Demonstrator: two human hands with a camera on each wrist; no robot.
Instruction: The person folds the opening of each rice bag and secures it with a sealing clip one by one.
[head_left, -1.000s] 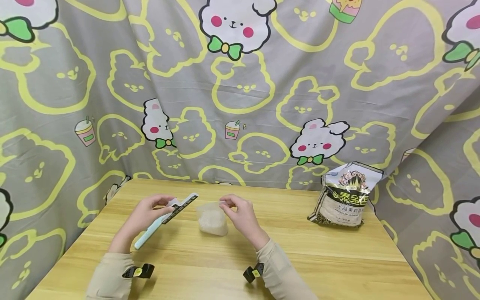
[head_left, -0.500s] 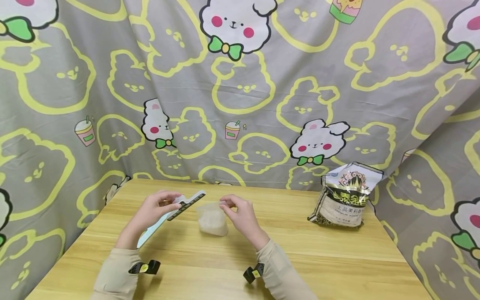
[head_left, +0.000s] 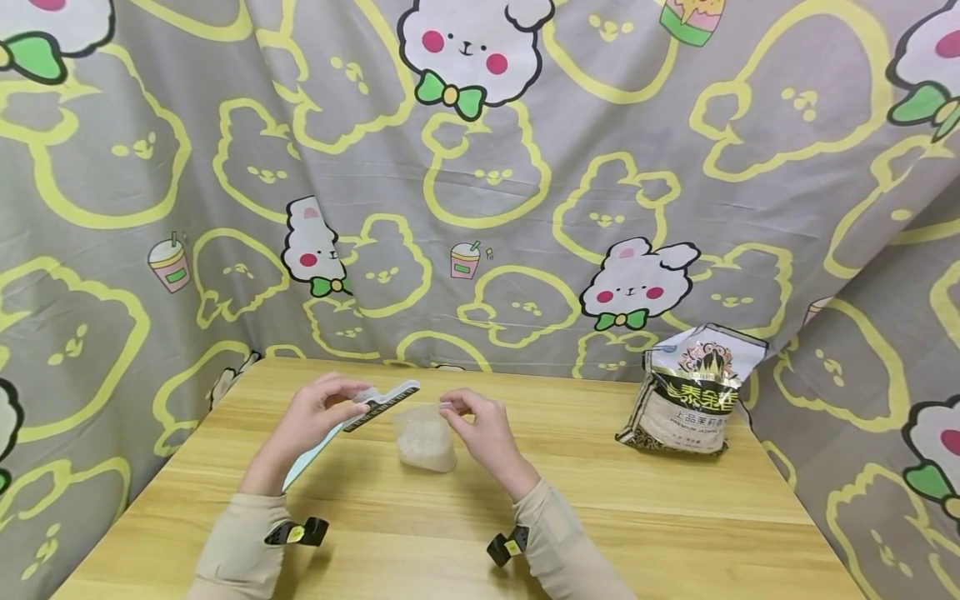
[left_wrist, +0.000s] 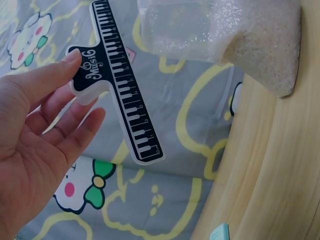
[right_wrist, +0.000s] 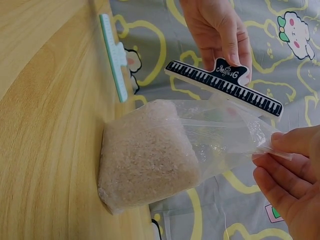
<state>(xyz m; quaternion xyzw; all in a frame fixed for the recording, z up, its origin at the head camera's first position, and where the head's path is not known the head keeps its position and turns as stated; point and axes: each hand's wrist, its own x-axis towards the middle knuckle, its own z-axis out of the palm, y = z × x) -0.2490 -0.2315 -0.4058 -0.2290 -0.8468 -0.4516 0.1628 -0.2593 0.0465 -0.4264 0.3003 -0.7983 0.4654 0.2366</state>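
A black-and-white bag clip (left_wrist: 127, 87) with a piano-key print and the word "Music" is pinched at its tab by my left hand (head_left: 311, 421). The hand holds it raised and slanted, close to the left of a clear plastic bag of rice (right_wrist: 150, 155). That bag stands on the table, its lower part filled with white grains and its upper part flattened. Thumb and fingers of my right hand (head_left: 483, 427) pinch the bag's top edge. In the right wrist view the clip (right_wrist: 225, 87) overlaps the bag's upper part, its long jaws together.
A mint-green clip (right_wrist: 114, 57) lies on the wooden table (head_left: 420, 542), partly hidden behind my left forearm in the head view. A large printed rice sack (head_left: 690, 396) stands at the back right. A patterned grey curtain (head_left: 510, 325) hangs behind the table.
My left hand has moved right and slightly up with the piano-key clip, closer to the bag's top. My right hand and the rice bag have stayed in place.
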